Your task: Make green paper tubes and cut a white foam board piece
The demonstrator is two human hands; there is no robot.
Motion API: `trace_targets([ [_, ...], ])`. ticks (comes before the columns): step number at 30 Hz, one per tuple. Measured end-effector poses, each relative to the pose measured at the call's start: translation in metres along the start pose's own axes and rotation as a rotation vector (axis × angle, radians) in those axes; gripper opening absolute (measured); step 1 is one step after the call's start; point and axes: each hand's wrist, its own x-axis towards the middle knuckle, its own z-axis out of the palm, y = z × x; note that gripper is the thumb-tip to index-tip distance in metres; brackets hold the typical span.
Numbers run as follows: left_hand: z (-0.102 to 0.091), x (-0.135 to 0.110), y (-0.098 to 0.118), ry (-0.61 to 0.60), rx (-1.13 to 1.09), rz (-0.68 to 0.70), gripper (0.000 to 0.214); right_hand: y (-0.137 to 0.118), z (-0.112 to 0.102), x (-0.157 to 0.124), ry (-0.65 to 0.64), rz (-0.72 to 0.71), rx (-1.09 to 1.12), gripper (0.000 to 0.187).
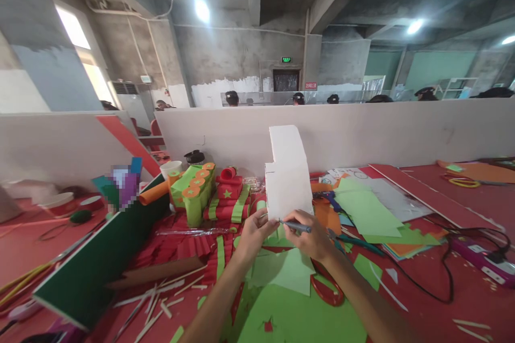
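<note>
A white foam-like board piece point(287, 177) with a curved right edge and a notched left side stands tilted up in front of me. My left hand point(259, 228) pinches its lower left corner. In my right hand point(308, 236) is a grey-blue pen point(296, 226), gripped with its tip at the board's bottom edge near my left fingertips. A short dark mark shows on the board's left side. Under both hands lie light green paper sheets point(281, 270), and red-handled scissors point(328, 285) rest partly beneath my right forearm.
Left of the board stand a red and green paper model point(227, 198) and green rolls with orange discs point(197, 187). A dark green board point(104, 252) leans at left. Rightward lie green sheets point(366, 209), a glue gun point(332, 199) and a purple power strip point(483, 257) with a black cord.
</note>
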Motion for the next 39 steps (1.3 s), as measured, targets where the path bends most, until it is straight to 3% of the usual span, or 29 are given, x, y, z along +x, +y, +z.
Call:
trace_targets([
  [17,0.002,-0.001,0.002,0.003,0.000,-0.015,0.046,-0.004,-0.004,0.000,0.008,0.027,0.037,0.004],
  [19,0.002,0.000,0.001,0.012,0.001,-0.018,0.047,-0.002,-0.009,0.001,0.092,0.017,0.047,0.006],
  [21,0.000,0.000,-0.001,0.017,0.000,-0.015,0.045,0.004,-0.016,0.002,0.258,0.009,0.031,0.014],
  [24,-0.001,0.001,-0.002,0.008,0.005,-0.009,0.042,0.019,-0.027,0.004,0.469,0.111,0.073,0.017],
  [28,0.003,-0.002,-0.002,-0.009,0.001,-0.014,0.042,0.041,-0.034,0.006,0.502,0.303,0.263,0.021],
  [34,0.015,0.000,0.005,-0.093,0.084,-0.067,0.042,0.059,-0.043,0.008,0.533,0.398,0.326,0.029],
  [39,0.019,0.040,0.014,-0.163,0.402,0.010,0.033,0.086,-0.068,0.003,0.794,0.500,0.333,0.031],
])
